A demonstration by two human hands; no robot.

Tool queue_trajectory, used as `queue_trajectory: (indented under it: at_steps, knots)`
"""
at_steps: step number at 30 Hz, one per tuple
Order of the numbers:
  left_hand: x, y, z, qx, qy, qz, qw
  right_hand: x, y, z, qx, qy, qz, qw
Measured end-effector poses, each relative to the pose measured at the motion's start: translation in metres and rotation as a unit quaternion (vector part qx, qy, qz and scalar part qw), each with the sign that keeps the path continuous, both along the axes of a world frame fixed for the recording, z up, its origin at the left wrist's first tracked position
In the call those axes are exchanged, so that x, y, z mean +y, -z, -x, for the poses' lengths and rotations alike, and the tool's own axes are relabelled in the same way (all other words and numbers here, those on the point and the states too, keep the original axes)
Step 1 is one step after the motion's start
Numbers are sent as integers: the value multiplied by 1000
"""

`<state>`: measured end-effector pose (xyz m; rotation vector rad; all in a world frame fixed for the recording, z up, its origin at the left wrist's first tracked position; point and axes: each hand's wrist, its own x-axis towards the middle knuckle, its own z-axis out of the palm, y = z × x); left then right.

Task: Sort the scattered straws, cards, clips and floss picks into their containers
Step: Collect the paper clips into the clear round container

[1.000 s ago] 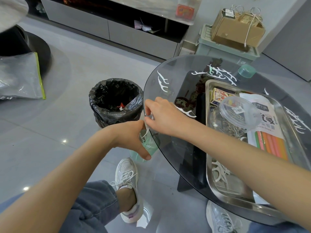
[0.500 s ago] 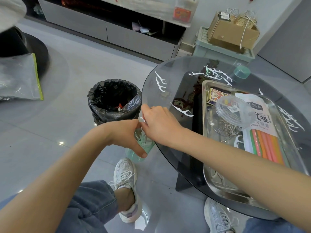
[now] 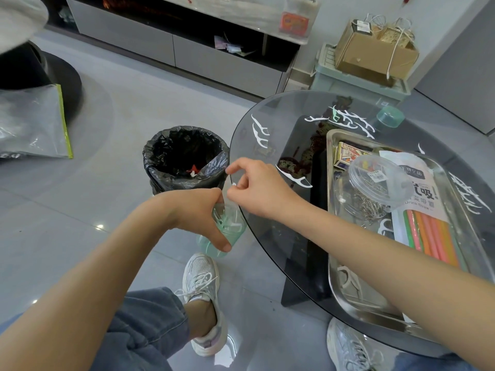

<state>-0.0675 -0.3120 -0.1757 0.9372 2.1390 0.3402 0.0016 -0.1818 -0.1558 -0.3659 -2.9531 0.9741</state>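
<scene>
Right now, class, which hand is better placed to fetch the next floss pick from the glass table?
The right. The left hand grips the green container, so it is occupied; the right hand hovers at the rim of the glass table, close to the nearest floss pick.

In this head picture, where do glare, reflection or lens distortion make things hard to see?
Head view: soft even light, no hard shadows; small glare spots on the floor; the wide lens bends the cabinet and the table rim; the dark glass shows the floor through it, yet the white picks stand out.
</scene>
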Motion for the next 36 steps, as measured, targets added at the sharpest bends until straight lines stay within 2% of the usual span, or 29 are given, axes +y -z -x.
queue_trajectory:
  at_steps: [7, 10, 13, 15, 20, 25, 29, 30, 31, 32, 34, 35, 36]
  knots:
    - [-15, -27, 7, 9, 5, -17, 1000, -2, -11, 6, 128, 92, 97, 983]
    - [-17, -33, 8, 18, -37, -80, 996, -3, -18, 4, 196, 86, 68, 974]
    - [-11, -39, 10, -7, -82, -163, 983, -7, -21, -1, 282, 21, 3, 959]
    - [-6, -41, 12, -5, -91, -194, 977, -7, -22, -4, 293, -13, -13, 956]
    - [0, -43, 12, 68, -112, -197, 972, 4, -28, -12, 251, -84, -26, 964]
    - [2, -38, 13, 84, -128, -204, 967, 16, -34, -19, 212, -173, -92, 958]
    - [1, -35, 16, 103, -130, -178, 970, 33, -43, -24, 306, -81, -8, 948]
    - [0, -34, 17, 117, -121, -163, 972, 41, -45, -22, 296, -53, -19, 954]
    - [0, -33, 17, 130, -110, -147, 975, 51, -46, -19, 232, -39, -75, 969]
    - [0, -32, 17, 140, -97, -127, 977, 62, -44, -16, 114, -41, -168, 978]
    - [-1, -31, 16, 158, -68, -62, 983, 71, -36, -16, -136, -45, -290, 946]
    - [-1, -30, 16, 169, -49, -16, 984, 71, -30, -17, -192, -46, -309, 930]
    - [-1, -29, 16, 178, -33, 31, 983, 69, -24, -19, -199, -49, -314, 927]
